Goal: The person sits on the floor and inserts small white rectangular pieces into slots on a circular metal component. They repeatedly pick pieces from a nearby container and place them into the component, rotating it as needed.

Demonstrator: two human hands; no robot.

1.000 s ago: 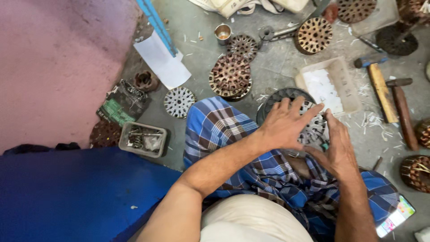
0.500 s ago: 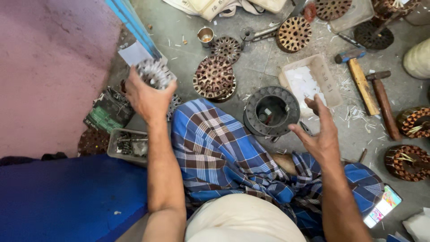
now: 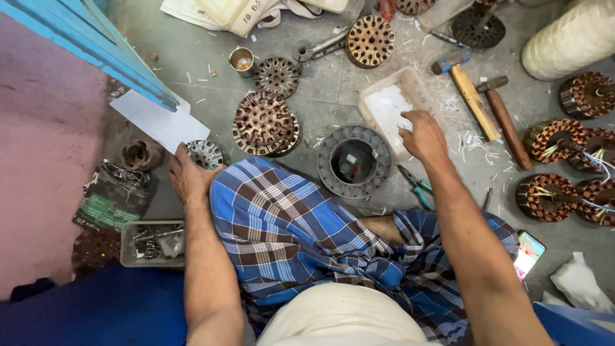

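Silvery slotted metal disc point(image 3: 205, 154) lies on the grey concrete floor beside our blue checked cloth point(image 3: 288, 224), and our left hand point(image 3: 187, 176) rests against its near edge, fingers curled on it. Our right hand point(image 3: 423, 136) hovers over the shallow white plastic tray point(image 3: 384, 102), fingers loosely together, just beyond the round dark ribbed metal housing point(image 3: 353, 160).

Grey concrete floor point(image 3: 192, 57): slotted metal discs point(image 3: 263, 122), hammers point(image 3: 473, 93), pliers point(image 3: 415, 187), white tray point(image 3: 375, 102), wound stators point(image 3: 549, 197).

The pale wound coil point(image 3: 573, 38) is cut off at the frame's top-right corner.
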